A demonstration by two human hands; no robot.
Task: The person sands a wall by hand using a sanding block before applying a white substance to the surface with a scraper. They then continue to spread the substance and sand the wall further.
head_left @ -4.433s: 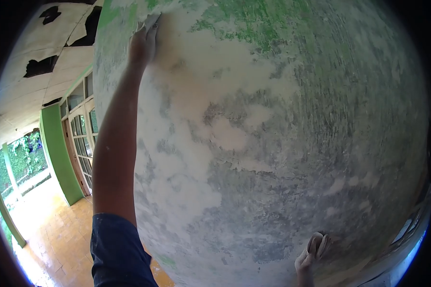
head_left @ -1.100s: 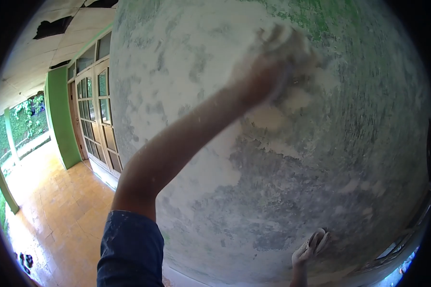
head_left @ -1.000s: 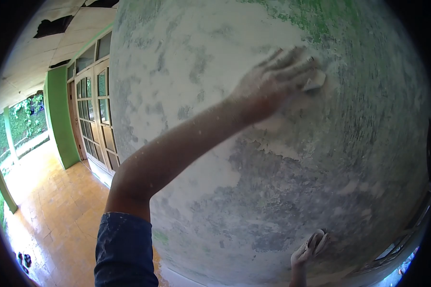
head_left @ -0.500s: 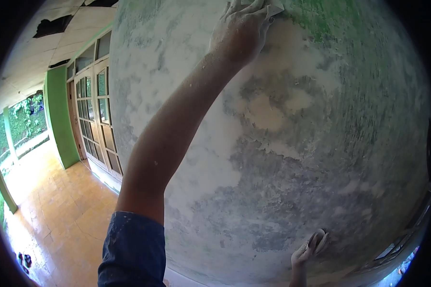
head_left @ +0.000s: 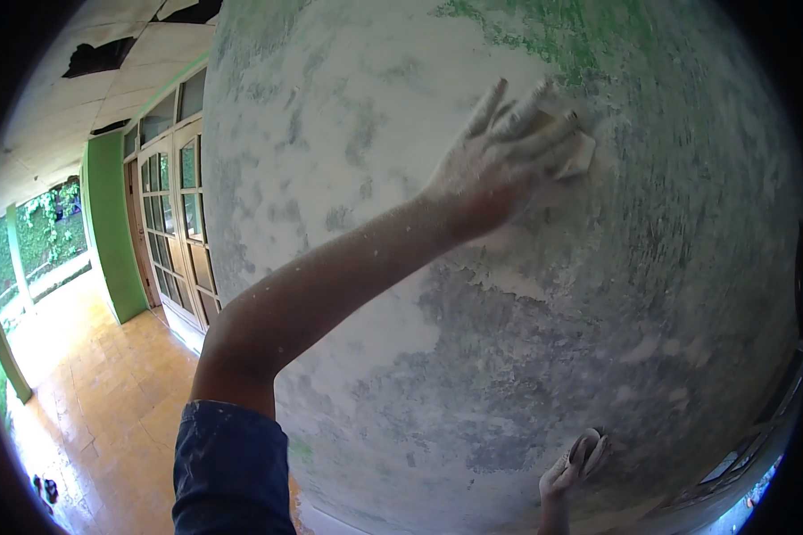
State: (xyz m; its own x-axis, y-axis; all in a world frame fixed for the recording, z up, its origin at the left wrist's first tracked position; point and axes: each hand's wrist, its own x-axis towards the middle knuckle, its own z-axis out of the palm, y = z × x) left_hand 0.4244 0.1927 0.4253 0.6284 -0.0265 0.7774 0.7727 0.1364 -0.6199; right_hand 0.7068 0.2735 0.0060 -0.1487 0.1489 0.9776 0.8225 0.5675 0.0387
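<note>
My left hand, coated in pale dust, presses a piece of sandpaper flat against the wall. Its fingers lie over the sheet, and a pale corner sticks out on the right. Patches of white, grey and green cover the wall, with rough flaking plaster below the hand. Low on the right, my right hand, also dusty, is closed around a small rounded thing with a dark middle, near the wall. What kind of thing it is, I cannot make out.
Left of the wall stands a wooden double door with glass panes, beside a green pillar. Orange floor tiles run alongside. Dark shoes lie at the lower left. Overhead, the ceiling has broken holes.
My left hand has come down and to the right across the wall with the sandpaper, its elbow bending more. The right hand stays almost where it was.
</note>
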